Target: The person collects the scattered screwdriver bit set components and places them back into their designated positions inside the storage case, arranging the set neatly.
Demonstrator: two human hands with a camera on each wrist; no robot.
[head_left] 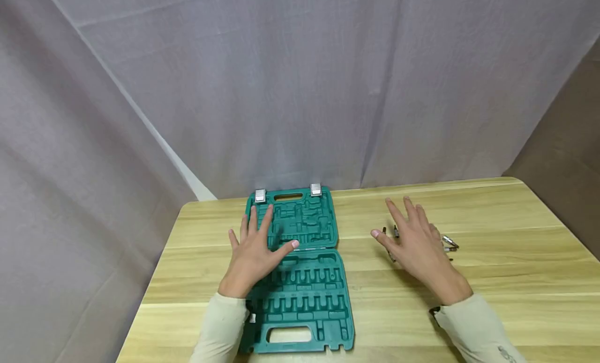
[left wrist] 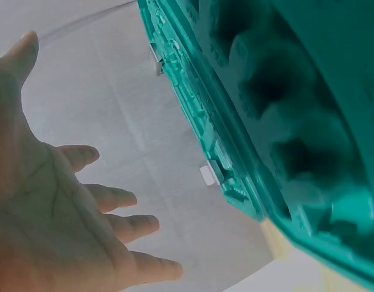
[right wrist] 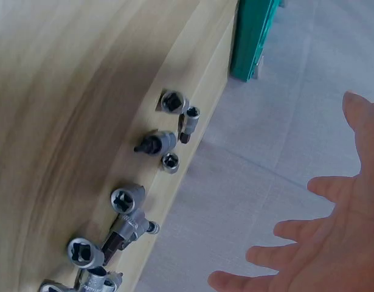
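Item: green tool case [head_left: 300, 279], opened flat on wooden table [head_left: 492, 279], left of centre; moulded slots in both halves, two metal latches [head_left: 260, 195] at far edge, carry-handle cutout at near edge.
L hand [head_left: 255, 251]: grip open, fingers spread, over case's hinge area w/ palm down; contact w/ case can't be told.
R hand [head_left: 417, 243]: grip open, fingers spread, above loose sockets and bits [right wrist: 162, 146], holding nothing.
Sockets and bits: scattered on table, right of case, well apart from it.
Backdrop: grey cloth [head_left: 300, 82] behind table.
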